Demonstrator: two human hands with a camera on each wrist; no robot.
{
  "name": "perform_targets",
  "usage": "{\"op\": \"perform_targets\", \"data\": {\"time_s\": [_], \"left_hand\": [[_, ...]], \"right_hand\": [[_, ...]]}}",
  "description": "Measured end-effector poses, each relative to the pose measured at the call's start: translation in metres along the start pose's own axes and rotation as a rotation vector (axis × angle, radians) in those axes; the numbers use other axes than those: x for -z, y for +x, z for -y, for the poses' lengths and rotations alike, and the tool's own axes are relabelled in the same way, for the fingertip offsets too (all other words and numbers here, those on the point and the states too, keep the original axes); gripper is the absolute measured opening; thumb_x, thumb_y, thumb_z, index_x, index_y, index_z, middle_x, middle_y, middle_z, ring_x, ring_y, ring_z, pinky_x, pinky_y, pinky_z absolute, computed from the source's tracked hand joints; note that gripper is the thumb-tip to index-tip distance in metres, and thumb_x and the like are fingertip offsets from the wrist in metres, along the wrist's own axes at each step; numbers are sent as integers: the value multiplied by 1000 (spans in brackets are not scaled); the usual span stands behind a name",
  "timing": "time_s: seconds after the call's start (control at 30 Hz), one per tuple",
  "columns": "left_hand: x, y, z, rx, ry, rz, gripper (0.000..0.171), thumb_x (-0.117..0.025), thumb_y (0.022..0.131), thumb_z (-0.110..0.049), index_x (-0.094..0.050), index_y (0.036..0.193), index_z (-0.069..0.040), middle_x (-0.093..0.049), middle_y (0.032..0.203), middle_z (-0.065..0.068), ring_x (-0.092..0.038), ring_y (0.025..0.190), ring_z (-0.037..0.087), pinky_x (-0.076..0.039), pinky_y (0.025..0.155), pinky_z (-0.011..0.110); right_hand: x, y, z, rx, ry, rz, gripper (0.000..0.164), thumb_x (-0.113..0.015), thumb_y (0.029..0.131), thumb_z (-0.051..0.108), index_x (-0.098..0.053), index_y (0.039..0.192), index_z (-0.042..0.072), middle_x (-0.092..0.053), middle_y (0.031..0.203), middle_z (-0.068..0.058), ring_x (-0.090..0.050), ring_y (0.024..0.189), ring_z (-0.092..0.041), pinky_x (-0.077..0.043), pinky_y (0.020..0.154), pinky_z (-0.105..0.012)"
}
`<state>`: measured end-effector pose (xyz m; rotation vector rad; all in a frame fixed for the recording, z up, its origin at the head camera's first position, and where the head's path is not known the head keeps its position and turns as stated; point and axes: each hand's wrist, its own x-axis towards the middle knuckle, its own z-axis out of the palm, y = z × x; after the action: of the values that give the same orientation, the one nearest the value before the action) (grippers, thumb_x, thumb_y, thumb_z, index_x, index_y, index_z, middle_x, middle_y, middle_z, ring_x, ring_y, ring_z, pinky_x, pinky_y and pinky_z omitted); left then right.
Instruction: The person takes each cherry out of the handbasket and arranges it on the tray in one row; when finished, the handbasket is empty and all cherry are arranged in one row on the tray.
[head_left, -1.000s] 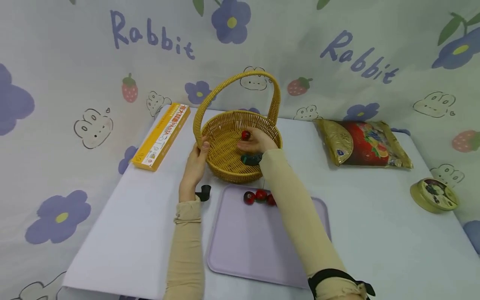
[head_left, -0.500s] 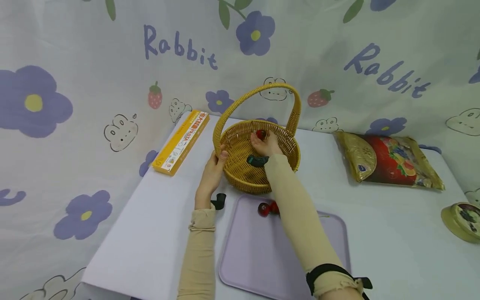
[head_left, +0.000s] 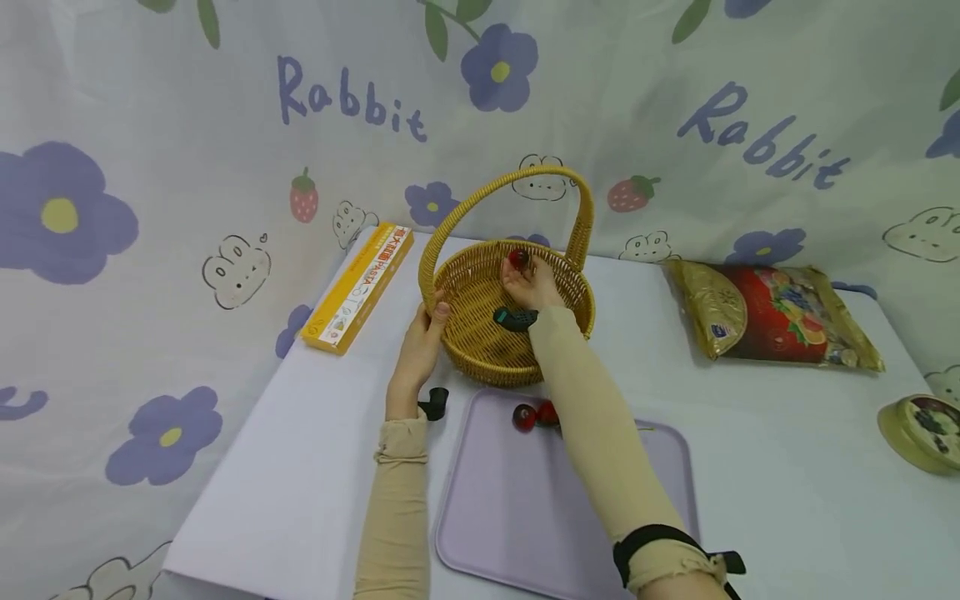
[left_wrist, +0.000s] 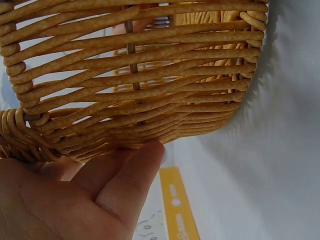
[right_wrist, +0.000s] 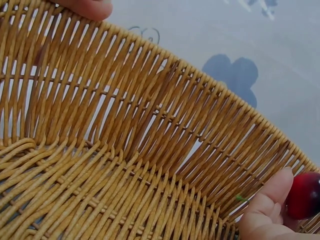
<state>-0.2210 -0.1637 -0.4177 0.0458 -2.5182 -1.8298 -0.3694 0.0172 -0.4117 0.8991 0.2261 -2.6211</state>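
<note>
A yellow wicker basket (head_left: 491,367) with a tall arched handle stands near the back of the table. My left hand (head_left: 422,348) grips its left rim at the handle's foot, thumb on top; in the left wrist view, fingers (left_wrist: 131,180) lie against the woven outside. Inside the basket, above its woven bottom, my right hand (head_left: 536,286) pinches a shiny dark red cherry (head_left: 519,259). That cherry (right_wrist: 304,196) sits at the right edge of the right wrist view, beside the thumb and a small green bit. More cherries (head_left: 524,417) lie on the purple tray (head_left: 495,508), partly behind my right sleeve.
A yellow pasta box (head_left: 358,290) lies to the left of the basket. On the right are a gold and red printed bag (head_left: 776,315) and a round yellow-green tin (head_left: 918,433). Behind the white table (head_left: 285,467) hangs a cloth printed with rabbits and flowers.
The head view has shifted, so the scene sits further right and lower. Within the basket, my right hand has moved slightly toward the far rim with the cherry. My left hand keeps its hold.
</note>
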Motion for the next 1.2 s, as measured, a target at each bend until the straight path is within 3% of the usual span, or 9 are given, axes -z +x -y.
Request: {"op": "perform_targets", "data": {"time_s": [0.27, 0.47, 0.57, 0.7, 0.87, 0.97, 1.03, 1.1, 1.2], "left_hand": [[0, -1, -3, -2, 12, 12, 102, -27, 80, -84, -27, 153, -14, -34, 155, 17, -37, 141, 36, -31, 115, 53], [2, 2, -3, -29, 18, 8, 101, -26, 82, -83, -26, 153, -12, -32, 156, 17, -36, 141, 37, -30, 115, 54], [2, 2, -3, -23, 26, 11, 100, -25, 83, -82, -26, 153, -12, -31, 157, 15, -35, 142, 36, -30, 116, 52], [2, 2, -2, -12, 20, 15, 99, -25, 84, -81, -26, 153, -11, -29, 159, 13, -34, 143, 35, -29, 116, 51], [4, 3, -1, -14, 19, 16, 97, -26, 86, -79, -25, 153, -10, -26, 159, 14, -31, 144, 36, -28, 117, 52], [4, 4, -1, -16, 26, 13, 96, -26, 87, -78, -25, 153, -9, -27, 159, 15, -31, 144, 36, -27, 117, 52], [3, 4, -1, -18, 28, 11, 95, -26, 88, -77, -25, 153, -9, -27, 159, 15, -30, 145, 36, -26, 117, 53], [2, 4, -2, -17, 28, 13, 93, -25, 89, -76, -25, 154, -9, -26, 159, 15, -29, 145, 36, -25, 118, 53], [0, 4, -1, -15, 20, 17, 92, -26, 90, -75, -24, 154, -9, -26, 159, 15, -28, 146, 35, -24, 119, 51]], "right_hand": [[-2, -6, 1, -17, -7, 45, 32, -46, 103, 30, -50, 127, 10, -50, 132, -10, -53, 115, -18, -44, 101, -22], [-9, -19, 3, -32, -30, 104, 35, -46, 104, 22, -42, 136, 9, -50, 126, -10, -54, 104, -19, -48, 85, -22], [-13, -31, 4, -34, -58, 114, 35, -46, 103, 21, -41, 135, 7, -48, 129, -10, -53, 108, -17, -49, 81, -21], [-15, -51, 8, -43, -94, 104, 29, -50, 102, 22, -46, 126, 5, -50, 126, -12, -54, 108, -16, -50, 77, -20], [-12, -78, 18, -11, -156, 127, 24, -58, 96, 25, -53, 105, 3, -58, 98, -13, -59, 83, -18, -50, 61, -18], [-5, -93, 27, 28, -191, 155, 25, -59, 95, 26, -53, 103, 3, -58, 95, -13, -61, 76, -19, -50, 56, -17], [3, -106, 35, 45, -212, 157, 29, -58, 95, 27, -53, 109, 2, -57, 104, -13, -62, 80, -19, -52, 58, -17], [13, -119, 45, 43, -239, 167, 40, -52, 98, 32, -50, 124, 1, -53, 122, -14, -63, 95, -20, -54, 67, -17], [32, -143, 62, 19, -228, 213, 55, -40, 104, 37, -33, 147, 4, -34, 150, -14, -48, 131, -23, -49, 97, -20]]}}
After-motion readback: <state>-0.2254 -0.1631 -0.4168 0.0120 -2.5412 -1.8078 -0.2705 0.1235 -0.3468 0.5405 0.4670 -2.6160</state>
